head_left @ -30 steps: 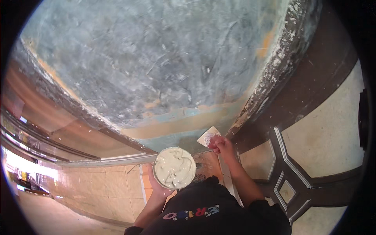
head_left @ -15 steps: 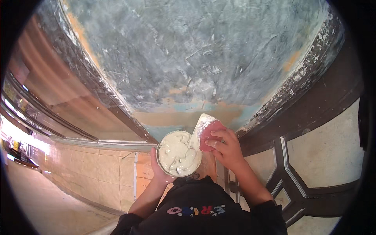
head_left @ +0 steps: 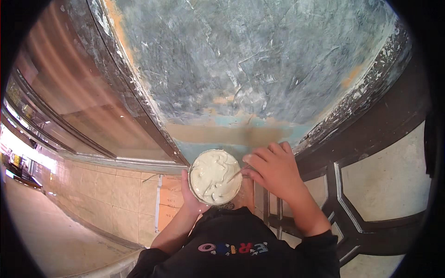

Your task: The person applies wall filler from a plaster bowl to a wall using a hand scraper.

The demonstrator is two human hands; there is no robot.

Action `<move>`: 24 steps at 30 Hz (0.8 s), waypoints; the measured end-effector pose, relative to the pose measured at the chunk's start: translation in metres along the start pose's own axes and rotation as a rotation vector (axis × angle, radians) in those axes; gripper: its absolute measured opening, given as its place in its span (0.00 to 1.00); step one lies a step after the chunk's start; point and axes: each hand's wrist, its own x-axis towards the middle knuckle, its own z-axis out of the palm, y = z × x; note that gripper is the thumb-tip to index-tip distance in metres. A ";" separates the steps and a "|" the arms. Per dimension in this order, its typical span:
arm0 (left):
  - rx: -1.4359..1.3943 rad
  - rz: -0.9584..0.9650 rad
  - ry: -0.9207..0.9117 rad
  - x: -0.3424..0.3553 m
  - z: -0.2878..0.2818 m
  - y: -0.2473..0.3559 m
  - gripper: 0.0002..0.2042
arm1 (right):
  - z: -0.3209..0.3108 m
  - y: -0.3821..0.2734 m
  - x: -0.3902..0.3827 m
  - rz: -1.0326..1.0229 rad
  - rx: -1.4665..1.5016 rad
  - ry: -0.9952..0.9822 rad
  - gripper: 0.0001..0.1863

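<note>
Off-white putty (head_left: pixel 208 175), thick and swirled, fills a round tub (head_left: pixel 230 202) in front of my chest. My left hand (head_left: pixel 192 198) is wrapped round the tub's left and lower side, holding it up. Over the tub's right side, my right hand (head_left: pixel 277 173) pinches a putty spreader (head_left: pixel 242 170). The spreader is seen almost edge-on as a thin strip, its far end dipped into the putty. My fingers and the viewing angle hide most of its red face.
A wall (head_left: pixel 199 60) with patchy grey-green skim coat rises ahead, its lower band tan and pale blue. Dark flaking frames flank it, with glass panes (head_left: pixel 92 106) left and a panelled door (head_left: pixel 343 217) right. An orange sheet (head_left: pixel 169 199) lies below on the tiles.
The spreader has turned from showing its putty-smeared red face to nearly edge-on, and its end has gone into the putty. My right hand has rolled over and shifted slightly right.
</note>
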 end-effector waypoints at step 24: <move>0.049 -0.041 0.017 -0.008 -0.004 -0.004 0.42 | 0.036 0.019 0.046 0.200 0.073 -0.291 0.22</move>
